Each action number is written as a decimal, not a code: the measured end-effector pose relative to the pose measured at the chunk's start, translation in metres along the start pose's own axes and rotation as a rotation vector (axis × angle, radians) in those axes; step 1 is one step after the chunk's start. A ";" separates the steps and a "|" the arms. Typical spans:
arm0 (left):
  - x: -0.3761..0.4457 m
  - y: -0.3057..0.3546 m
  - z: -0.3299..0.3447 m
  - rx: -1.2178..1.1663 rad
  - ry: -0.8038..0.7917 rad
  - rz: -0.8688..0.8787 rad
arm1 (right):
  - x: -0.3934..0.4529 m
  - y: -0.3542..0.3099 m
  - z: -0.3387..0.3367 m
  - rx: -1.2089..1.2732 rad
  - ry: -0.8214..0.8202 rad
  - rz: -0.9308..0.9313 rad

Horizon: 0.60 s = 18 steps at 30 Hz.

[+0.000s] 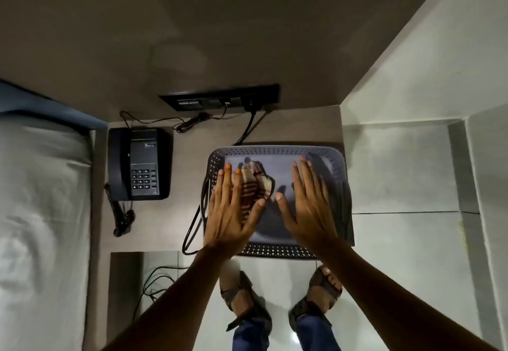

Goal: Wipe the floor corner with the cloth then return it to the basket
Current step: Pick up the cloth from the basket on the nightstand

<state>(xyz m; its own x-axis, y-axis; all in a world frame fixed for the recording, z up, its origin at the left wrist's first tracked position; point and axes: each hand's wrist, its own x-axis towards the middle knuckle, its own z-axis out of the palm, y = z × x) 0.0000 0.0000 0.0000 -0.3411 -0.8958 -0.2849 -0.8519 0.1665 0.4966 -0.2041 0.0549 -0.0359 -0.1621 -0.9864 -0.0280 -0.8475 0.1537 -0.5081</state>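
Observation:
A grey perforated basket (277,150) stands on a low bedside table by the wall. Inside it, at the left, lies a crumpled red-and-white striped cloth (254,185). My left hand (233,207) hovers flat over the cloth with its fingers spread, partly hiding it; I cannot tell whether it touches the cloth. My right hand (309,199) is held flat and open over the right half of the basket, holding nothing. The floor corner (456,128) lies to the right, where pale tiles meet the wall.
A black telephone (140,163) sits left of the basket, its cord trailing down. A black socket panel (220,100) on the wall feeds cables along the table. A bed with a white sheet (41,213) fills the left. My sandalled feet (280,298) stand on the tiles below.

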 end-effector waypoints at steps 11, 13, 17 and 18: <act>0.031 -0.041 0.061 0.290 -0.059 0.040 | 0.014 0.033 0.064 -0.236 -0.083 0.015; 0.030 -0.041 0.063 0.327 -0.040 0.048 | 0.013 0.031 0.065 -0.265 -0.063 0.014; 0.031 -0.041 0.069 0.347 0.042 0.058 | 0.011 0.031 0.064 -0.263 -0.024 0.008; 0.031 -0.041 0.071 0.346 0.061 0.055 | 0.011 0.031 0.064 -0.265 -0.032 0.009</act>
<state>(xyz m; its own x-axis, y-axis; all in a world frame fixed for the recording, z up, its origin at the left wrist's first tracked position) -0.0034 -0.0053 -0.0872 -0.3749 -0.9029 -0.2103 -0.9205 0.3356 0.2001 -0.1999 0.0452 -0.1069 -0.1577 -0.9856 -0.0610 -0.9497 0.1683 -0.2642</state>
